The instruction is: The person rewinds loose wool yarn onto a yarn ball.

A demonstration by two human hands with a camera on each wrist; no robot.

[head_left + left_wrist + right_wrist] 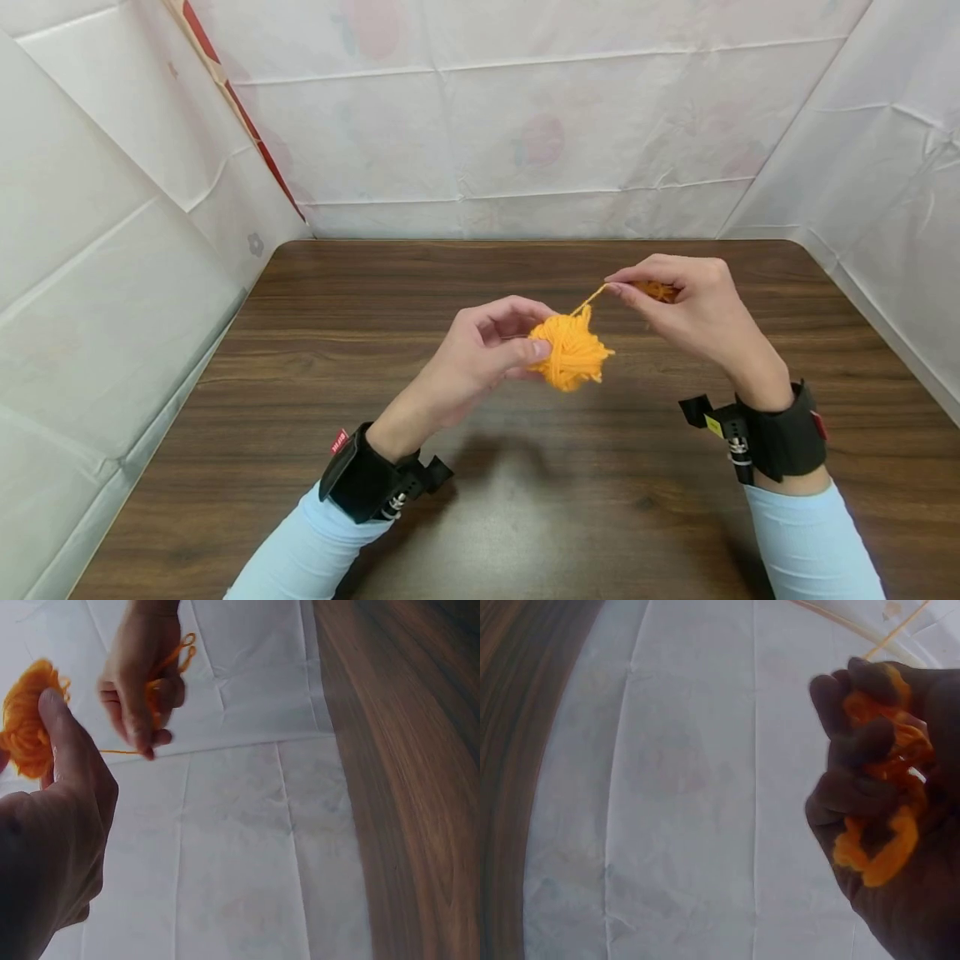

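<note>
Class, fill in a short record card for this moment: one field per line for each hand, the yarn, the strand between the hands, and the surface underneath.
left hand: left hand grips the orange yarn ball between thumb and fingers, above the table
right hand: right hand pinches the strand and holds loose yarn loops in its curled fingers
strand: runs from the ball up to the right fingertips, looks taut
surface: dark wooden table
surroundings: creased white sheeting on three sides
</note>
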